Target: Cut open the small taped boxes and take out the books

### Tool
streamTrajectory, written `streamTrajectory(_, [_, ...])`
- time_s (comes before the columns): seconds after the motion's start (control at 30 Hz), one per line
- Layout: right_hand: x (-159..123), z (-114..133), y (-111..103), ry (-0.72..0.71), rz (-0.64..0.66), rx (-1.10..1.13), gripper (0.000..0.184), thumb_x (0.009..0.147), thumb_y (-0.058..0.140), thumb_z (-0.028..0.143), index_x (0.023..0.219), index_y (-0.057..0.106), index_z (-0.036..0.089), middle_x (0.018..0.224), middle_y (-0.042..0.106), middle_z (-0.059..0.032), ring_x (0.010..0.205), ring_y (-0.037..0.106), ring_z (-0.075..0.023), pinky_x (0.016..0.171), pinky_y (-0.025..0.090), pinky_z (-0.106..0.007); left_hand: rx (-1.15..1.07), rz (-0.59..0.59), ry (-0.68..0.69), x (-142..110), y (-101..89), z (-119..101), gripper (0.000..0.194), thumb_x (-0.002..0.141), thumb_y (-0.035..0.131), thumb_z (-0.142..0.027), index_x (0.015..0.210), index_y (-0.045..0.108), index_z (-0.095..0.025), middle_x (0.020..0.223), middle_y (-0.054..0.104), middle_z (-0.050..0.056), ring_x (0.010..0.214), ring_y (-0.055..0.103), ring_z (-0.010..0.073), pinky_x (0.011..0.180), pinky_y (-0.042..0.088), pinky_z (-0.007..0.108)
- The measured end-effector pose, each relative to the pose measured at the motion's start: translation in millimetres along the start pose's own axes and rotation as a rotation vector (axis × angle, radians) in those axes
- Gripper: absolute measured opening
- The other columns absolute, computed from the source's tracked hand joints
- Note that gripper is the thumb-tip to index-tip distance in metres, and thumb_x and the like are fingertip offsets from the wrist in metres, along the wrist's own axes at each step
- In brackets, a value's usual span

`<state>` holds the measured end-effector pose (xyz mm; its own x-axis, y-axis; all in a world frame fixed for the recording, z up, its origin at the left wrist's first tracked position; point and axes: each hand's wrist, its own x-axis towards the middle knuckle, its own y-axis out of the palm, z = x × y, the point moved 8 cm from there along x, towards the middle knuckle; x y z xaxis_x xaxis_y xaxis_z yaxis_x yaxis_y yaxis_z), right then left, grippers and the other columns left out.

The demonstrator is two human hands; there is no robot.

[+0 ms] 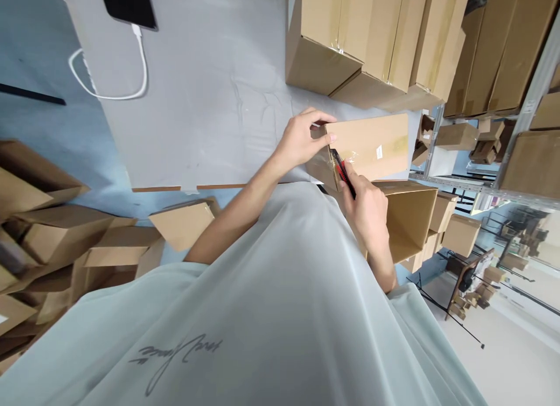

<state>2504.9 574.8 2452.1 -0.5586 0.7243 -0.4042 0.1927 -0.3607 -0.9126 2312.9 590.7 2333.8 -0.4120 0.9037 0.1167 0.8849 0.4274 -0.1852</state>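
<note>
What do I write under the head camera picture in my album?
Left hand touching a cardboard box, right hand holding a cutter at its edge.

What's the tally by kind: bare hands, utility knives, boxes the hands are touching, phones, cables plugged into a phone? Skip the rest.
Left hand and right hand: 2
Utility knife: 1
Touched box: 1
Phone: 1
Plugged-in white cable: 1
Total: 6

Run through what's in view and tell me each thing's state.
Labelled carton: gripped by left hand, label facing the camera
Box cutter: in right hand, tip at labelled carton's edge
Phone: dark, plugged into white cable
Large cartons: taped shut
Carton beside right hand: open
Piled cartons: several open
</note>
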Motion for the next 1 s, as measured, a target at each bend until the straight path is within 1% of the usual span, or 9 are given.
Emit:
streamTrajectory(0.13, [-1,18,8,0.096,0.005,-0.168,0.071,0.118,0.035,0.03,0.188,0.026,0.032,0.111,0.08,-0.0163,0.081,0.077,-0.0291,0.072,0.058,-0.037,-0.001,-0.005,-0.015,0,1.0,1,0.029,0.094,0.08,-0.028,0.123,0.078,-0.025,0.126,0.079,0.006,0.12,0.075,0.0281,0.112,0.063,0.046])
streamTrajectory(0.23, [8,37,9,0.058,0.038,-0.219,0.076,0.117,0.036,0.029,0.19,0.013,0.035,0.113,0.08,-0.018,0.081,0.079,-0.0302,0.07,0.059,-0.038,-0.005,-0.017,-0.019,1,0.6,4,0.029,0.096,0.082,-0.034,0.124,0.078,-0.025,0.127,0.08,0.006,0.121,0.075,0.0287,0.112,0.063,0.046])
streamTrajectory(0.37, [4,40,5,0.093,0.172,-0.286,0.074,0.115,0.041,0.023,0.187,0.027,0.033,0.113,0.081,-0.02,0.082,0.08,-0.0304,0.07,0.059,-0.038,-0.005,-0.044,-0.027,0,1.9,4,0.032,0.1,0.083,-0.042,0.126,0.079,-0.025,0.127,0.081,0.007,0.12,0.075,0.0285,0.112,0.063,0.043])
streamTrajectory(0.5, [-24,28,10,0.13,0.301,-0.315,0.073,0.113,0.041,0.014,0.183,0.041,0.035,0.113,0.081,-0.0192,0.079,0.079,-0.0287,0.065,0.057,-0.038,-0.008,-0.072,-0.034,-5,3.2,1,0.035,0.104,0.08,-0.048,0.13,0.079,-0.025,0.13,0.081,0.007,0.122,0.076,0.0281,0.113,0.063,0.042])
streamTrajectory(0.63, [-51,12,4,0.136,0.24,-0.239,0.068,0.118,0.04,0.026,0.184,0.037,0.04,0.113,0.08,-0.015,0.078,0.077,-0.0283,0.068,0.056,-0.038,-0.015,-0.08,-0.045,-9,2.3,4,0.04,0.106,0.078,-0.054,0.135,0.077,-0.027,0.133,0.08,0.008,0.127,0.077,0.0291,0.114,0.065,0.043])
streamTrajectory(0.73, [-53,-14,-17,0.156,0.055,-0.11,0.066,0.12,0.041,0.04,0.185,0.035,0.038,0.118,0.082,-0.0138,0.089,0.079,-0.0314,0.077,0.058,-0.038,-0.013,-0.09,-0.048,-8,0.8,9,0.043,0.107,0.076,-0.055,0.14,0.075,-0.028,0.138,0.079,0.008,0.133,0.076,0.0301,0.119,0.063,0.046])
streamTrajectory(0.83, [-38,-62,-35,0.206,-0.168,-0.01,0.067,0.119,0.038,0.045,0.184,0.04,0.029,0.128,0.085,-0.0159,0.103,0.082,-0.0359,0.083,0.06,-0.038,-0.006,-0.09,-0.056,-2,-1.4,11,0.046,0.108,0.075,-0.056,0.143,0.074,-0.025,0.141,0.08,0.009,0.136,0.076,0.0315,0.123,0.062,0.05])
streamTrajectory(0.9, [-25,-104,-38,0.269,-0.293,0.028,0.065,0.118,0.038,0.044,0.18,0.047,0.026,0.136,0.085,-0.0165,0.107,0.083,-0.0373,0.085,0.061,-0.039,0.005,-0.096,-0.076,1,-6.1,10,0.048,0.105,0.078,-0.057,0.14,0.076,-0.025,0.139,0.081,0.009,0.134,0.077,0.0324,0.123,0.063,0.051])
streamTrajectory(1.0, [-10,-159,-24,0.357,-0.385,0.107,0.062,0.116,0.043,0.043,0.173,0.057,0.025,0.141,0.084,-0.0154,0.107,0.084,-0.037,0.087,0.063,-0.041,0.101,-0.1,-0.089,1,-14.9,-7,0.046,0.102,0.081,-0.06,0.136,0.079,-0.028,0.136,0.083,0.008,0.132,0.079,0.0338,0.121,0.065,0.053])
